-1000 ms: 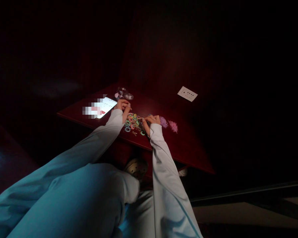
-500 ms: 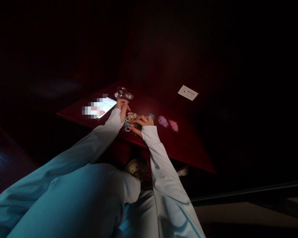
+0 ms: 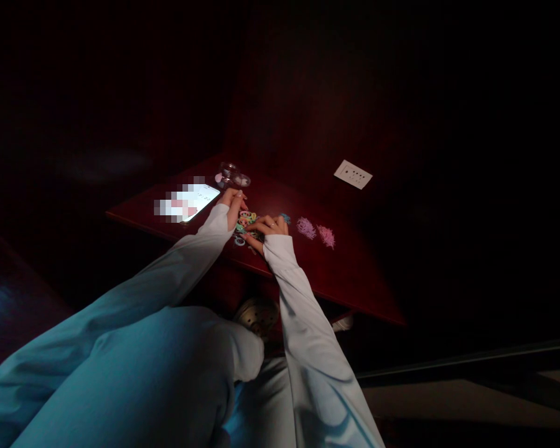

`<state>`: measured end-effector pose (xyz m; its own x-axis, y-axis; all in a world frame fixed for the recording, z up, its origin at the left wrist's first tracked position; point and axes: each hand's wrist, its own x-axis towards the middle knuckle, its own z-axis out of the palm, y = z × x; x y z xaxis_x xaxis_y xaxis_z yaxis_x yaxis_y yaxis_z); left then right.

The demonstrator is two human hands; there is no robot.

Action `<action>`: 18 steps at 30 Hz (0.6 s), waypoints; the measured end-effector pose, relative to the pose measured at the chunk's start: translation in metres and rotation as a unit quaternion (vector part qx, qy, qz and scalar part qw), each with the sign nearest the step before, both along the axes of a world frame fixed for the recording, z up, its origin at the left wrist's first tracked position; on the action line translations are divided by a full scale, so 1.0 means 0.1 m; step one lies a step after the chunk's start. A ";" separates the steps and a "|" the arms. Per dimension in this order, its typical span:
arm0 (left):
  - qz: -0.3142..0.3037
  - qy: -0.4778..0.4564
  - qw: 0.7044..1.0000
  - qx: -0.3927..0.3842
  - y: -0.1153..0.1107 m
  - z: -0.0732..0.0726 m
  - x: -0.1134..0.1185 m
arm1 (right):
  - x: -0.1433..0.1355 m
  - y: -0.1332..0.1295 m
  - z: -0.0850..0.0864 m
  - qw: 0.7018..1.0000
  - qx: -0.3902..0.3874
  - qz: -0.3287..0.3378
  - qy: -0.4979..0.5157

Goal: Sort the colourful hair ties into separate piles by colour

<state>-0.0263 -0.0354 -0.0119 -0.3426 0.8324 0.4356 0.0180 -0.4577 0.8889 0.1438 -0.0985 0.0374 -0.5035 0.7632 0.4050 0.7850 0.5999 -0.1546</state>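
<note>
Touching bands (image 3: 246, 218): right hand (image 3: 271, 227) | left hand (image 3: 233, 202) beside | both grips: cannot tell | near table edge (image 3: 256, 269) | pink pile (image 3: 326, 236) apart

On the dark red table (image 3: 350, 274) before me, I see a smartphone (image 3: 204, 199) at left, its screen glowing, partly pixelated. Beyond, to my right, I see a white wall socket (image 3: 353, 175); below the table's edge, a perforated clog (image 3: 258, 313).

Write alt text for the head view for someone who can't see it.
A person's right hand is over a pile of colourful rings on a red table, the left hand beside it. A lit phone lies to the left, and a purple pile and a pink pile to the right.
</note>
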 end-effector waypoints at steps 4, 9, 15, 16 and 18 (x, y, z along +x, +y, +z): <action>0.007 0.009 1.000 -0.019 -0.06 0.08 0.02 | -0.05 0.00 0.02 1.000 -0.001 -0.006 -0.003; 0.002 -0.001 0.999 -0.041 -0.10 0.13 0.01 | -0.07 0.03 0.02 1.000 0.002 -0.005 0.006; -0.017 0.032 0.998 -0.042 -0.12 0.13 0.03 | -0.05 0.02 0.03 1.000 -0.003 -0.030 0.010; -0.015 0.029 0.999 -0.043 -0.11 0.13 0.04 | -0.05 0.02 0.03 0.999 -0.002 -0.032 0.014; -0.013 0.022 0.999 -0.043 -0.11 0.13 0.05 | -0.03 0.01 0.03 0.999 0.005 -0.041 0.033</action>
<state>-0.0211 -0.0465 0.0014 -0.3031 0.8753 0.3767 0.0470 -0.3811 0.9234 0.1404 -0.0974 0.0408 -0.4109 0.7973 0.4422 0.8204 0.5349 -0.2022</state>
